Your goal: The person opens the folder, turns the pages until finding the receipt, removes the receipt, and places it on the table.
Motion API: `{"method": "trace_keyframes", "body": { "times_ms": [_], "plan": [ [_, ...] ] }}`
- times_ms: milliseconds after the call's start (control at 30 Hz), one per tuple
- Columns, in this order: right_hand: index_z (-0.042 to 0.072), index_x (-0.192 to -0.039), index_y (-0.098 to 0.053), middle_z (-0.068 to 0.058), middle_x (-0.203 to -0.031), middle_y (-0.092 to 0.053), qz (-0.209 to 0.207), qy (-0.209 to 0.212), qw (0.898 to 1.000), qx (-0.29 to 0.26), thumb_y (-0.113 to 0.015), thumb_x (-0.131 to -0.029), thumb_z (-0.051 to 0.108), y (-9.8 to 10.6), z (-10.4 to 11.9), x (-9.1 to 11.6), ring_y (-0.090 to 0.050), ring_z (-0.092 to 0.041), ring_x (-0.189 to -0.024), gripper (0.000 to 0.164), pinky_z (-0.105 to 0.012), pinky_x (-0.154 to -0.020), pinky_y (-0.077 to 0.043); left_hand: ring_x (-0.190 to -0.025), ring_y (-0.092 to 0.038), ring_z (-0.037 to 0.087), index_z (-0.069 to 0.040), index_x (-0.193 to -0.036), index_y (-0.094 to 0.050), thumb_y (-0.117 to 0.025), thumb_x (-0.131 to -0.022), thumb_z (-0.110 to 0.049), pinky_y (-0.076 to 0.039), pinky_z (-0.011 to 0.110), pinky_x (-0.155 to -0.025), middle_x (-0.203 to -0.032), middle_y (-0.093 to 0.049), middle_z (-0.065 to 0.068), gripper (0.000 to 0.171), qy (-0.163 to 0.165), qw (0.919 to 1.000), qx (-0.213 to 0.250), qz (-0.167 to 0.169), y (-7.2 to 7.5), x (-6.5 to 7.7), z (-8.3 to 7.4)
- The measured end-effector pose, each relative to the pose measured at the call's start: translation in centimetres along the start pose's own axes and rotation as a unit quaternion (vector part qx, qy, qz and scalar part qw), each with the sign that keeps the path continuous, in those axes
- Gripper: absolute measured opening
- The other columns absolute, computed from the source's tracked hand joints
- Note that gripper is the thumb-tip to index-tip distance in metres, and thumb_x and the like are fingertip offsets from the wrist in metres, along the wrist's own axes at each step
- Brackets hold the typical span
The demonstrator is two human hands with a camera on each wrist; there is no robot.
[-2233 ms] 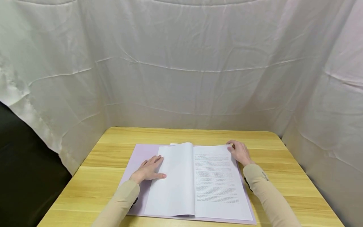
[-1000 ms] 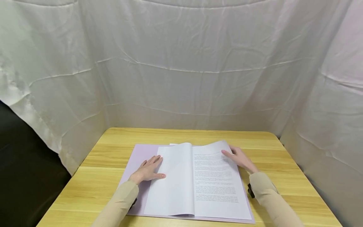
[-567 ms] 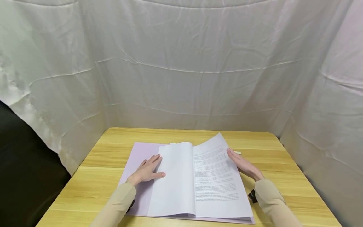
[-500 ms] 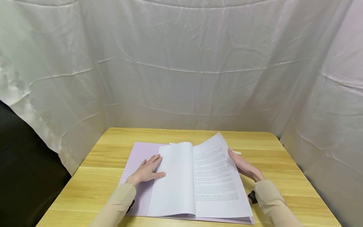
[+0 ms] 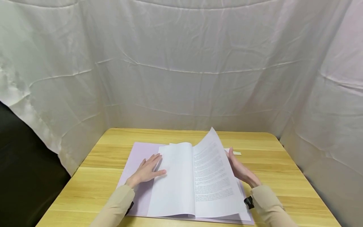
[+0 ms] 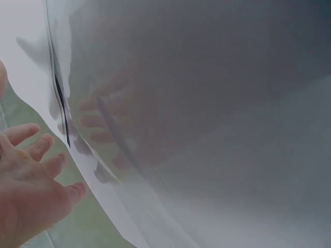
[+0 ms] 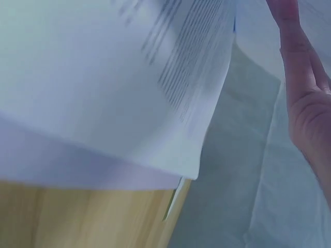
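Observation:
An open lilac folder with white pages lies on the wooden table. My left hand rests flat on the folder's left side, thumb on the edge of the blank left page. My right hand, fingers straight, lies under the printed right page and lifts it; the page stands tilted up towards the spine. In the left wrist view the left hand lies beside curved white paper. The right wrist view shows the raised printed page and the right hand's fingers.
White cloth hangs round the table at the back and both sides. A small white label lies on the table behind my right hand. A dark gap opens at the left beyond the cloth.
My right hand slid under the printed right page and raised it from flat to steeply tilted towards the left. The left hand stayed put.

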State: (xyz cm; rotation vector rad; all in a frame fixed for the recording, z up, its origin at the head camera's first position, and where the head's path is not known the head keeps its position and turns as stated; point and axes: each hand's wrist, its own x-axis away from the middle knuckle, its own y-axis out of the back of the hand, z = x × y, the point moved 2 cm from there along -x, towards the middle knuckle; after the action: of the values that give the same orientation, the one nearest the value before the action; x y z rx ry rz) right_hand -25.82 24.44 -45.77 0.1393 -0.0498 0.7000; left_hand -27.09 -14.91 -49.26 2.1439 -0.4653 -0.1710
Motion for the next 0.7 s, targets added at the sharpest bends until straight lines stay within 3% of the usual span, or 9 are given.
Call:
{"method": "trace_keyframes", "body": {
  "times_ms": [100,233,333,533,700],
  "plan": [
    [0.015,-0.16,0.019,-0.041,-0.158,-0.014,0.011,0.005,1.0,-0.012,0.015,-0.093,0.066,-0.5,0.2,-0.3,-0.049,-0.023,-0.132,0.083,-0.038,-0.104,-0.046,-0.156,-0.014,0.042,-0.003,-0.158,-0.028,-0.064,-0.096,-0.047,0.0,0.066,-0.125,-0.166,-0.025,0.019,0.084,0.008,0.9998,0.017,-0.002,0.1,0.1,-0.2],
    [0.02,-0.16,0.018,-0.044,-0.152,-0.027,0.016,0.01,1.0,-0.011,0.014,-0.095,0.064,-1.1,0.5,-0.6,-0.063,-0.018,-0.12,0.078,-0.035,-0.09,-0.058,-0.157,-0.012,0.041,-0.004,-0.159,-0.026,-0.061,-0.098,-0.046,0.002,0.065,-0.126,-0.167,-0.025,0.019,0.082,0.009,0.9993,0.037,-0.003,0.1,0.1,-0.5],
    [0.021,-0.161,0.015,-0.045,-0.147,-0.036,0.0,0.006,1.0,0.012,0.012,-0.097,0.062,-1.4,0.8,-0.8,-0.069,-0.019,-0.109,0.076,-0.035,-0.08,-0.06,-0.157,-0.011,0.041,-0.004,-0.159,-0.025,-0.058,-0.1,-0.045,0.003,0.065,-0.125,-0.167,-0.024,0.018,0.08,0.004,0.9982,0.059,0.0,0.1,0.1,-0.7],
    [0.019,-0.163,0.003,-0.038,-0.149,-0.042,-0.048,-0.01,0.995,0.092,0.006,-0.103,0.059,-2.2,0.8,-1.3,-0.072,-0.03,-0.105,0.073,-0.037,-0.08,-0.058,-0.157,-0.012,0.042,-0.003,-0.159,-0.025,-0.056,-0.101,-0.042,0.002,0.065,-0.126,-0.166,-0.024,0.021,0.076,-0.007,0.9931,0.117,0.006,-0.2,-0.2,-1.3],
    [0.022,-0.164,-0.004,-0.035,-0.154,-0.038,-0.059,-0.009,0.991,0.119,0.004,-0.104,0.056,-2.8,0.8,-1.8,-0.072,-0.04,-0.107,0.069,-0.038,-0.079,-0.058,-0.155,-0.02,0.042,-0.005,-0.159,-0.027,-0.056,-0.102,-0.04,-0.013,0.063,-0.126,-0.165,-0.026,0.022,0.073,-0.008,0.9853,0.171,0.001,-0.6,-0.6,-1.6]
  ]
}}
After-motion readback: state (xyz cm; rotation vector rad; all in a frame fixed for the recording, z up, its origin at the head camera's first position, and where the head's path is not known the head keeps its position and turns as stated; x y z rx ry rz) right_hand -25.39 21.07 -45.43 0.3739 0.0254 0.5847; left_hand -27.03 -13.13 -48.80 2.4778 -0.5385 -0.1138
